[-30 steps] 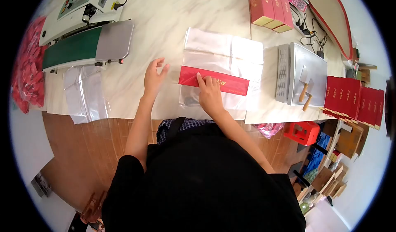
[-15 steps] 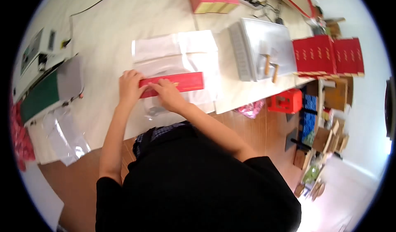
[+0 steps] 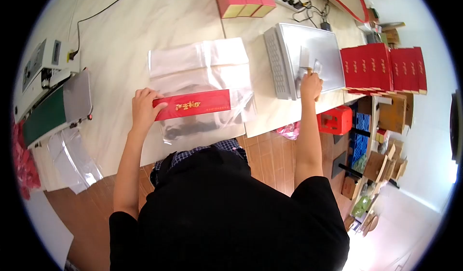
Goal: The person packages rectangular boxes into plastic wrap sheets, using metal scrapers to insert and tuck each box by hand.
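I am resting my left hand on the red strip over clear bags on the counter and cupping my right hand over the scrapers, neither grip clear from here.

The person wears a plain black top. The left sleeve, near 9 o'clock, and the right sleeve, near 3 o'clock, are short and black too. Around 11 o'clock, dark blue cloth with thin, pale checks peeks out.
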`<state>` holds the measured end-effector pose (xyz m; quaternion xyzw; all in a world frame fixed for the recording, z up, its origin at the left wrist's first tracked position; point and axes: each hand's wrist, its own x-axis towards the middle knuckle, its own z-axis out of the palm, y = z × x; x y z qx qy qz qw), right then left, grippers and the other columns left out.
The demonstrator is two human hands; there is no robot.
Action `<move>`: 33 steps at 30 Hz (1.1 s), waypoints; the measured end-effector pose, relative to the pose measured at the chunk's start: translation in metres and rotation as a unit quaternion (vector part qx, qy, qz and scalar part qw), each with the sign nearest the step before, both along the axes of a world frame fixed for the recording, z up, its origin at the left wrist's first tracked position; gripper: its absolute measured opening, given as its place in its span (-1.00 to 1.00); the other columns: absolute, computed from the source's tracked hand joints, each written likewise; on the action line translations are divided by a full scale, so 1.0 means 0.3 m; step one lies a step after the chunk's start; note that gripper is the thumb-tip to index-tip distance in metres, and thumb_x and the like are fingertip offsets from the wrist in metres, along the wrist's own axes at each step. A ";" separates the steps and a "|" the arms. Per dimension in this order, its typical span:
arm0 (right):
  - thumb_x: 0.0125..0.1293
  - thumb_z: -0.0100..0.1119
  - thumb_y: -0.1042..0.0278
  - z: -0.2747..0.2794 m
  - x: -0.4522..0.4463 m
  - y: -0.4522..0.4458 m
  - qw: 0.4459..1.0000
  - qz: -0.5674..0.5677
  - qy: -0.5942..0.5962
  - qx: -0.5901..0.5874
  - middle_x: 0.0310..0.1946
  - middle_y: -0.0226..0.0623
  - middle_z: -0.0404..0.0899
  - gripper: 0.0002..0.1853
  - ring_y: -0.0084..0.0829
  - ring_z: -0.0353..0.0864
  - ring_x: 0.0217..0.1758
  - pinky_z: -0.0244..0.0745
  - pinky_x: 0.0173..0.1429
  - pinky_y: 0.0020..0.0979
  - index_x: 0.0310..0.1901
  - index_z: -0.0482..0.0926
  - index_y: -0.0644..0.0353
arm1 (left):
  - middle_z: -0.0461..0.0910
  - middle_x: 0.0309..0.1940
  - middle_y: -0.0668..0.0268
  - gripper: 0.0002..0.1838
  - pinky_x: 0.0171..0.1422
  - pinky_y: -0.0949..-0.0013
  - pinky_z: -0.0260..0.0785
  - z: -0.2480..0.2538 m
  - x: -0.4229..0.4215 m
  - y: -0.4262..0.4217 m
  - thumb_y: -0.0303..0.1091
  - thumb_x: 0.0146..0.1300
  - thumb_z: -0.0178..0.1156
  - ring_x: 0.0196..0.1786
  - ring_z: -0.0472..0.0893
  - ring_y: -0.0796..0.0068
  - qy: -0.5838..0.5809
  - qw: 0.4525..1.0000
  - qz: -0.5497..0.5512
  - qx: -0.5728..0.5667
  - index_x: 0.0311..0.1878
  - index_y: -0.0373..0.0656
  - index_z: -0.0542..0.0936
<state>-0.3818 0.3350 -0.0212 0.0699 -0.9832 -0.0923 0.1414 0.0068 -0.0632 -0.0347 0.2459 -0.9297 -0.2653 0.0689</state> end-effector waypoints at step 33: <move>0.27 0.22 0.32 0.078 0.587 -0.564 0.758 0.529 -0.337 -0.180 -0.42 -0.23 0.60 -0.85 -0.16 0.58 -0.31 0.50 -0.19 -0.18 -0.16 0.66 0.11 | 0.57 -0.16 0.38 -0.72 0.17 0.17 0.27 -0.029 0.027 0.008 -0.22 0.02 0.43 0.07 0.45 0.22 0.044 0.999 -0.006 0.026 -0.18 -0.02 0.67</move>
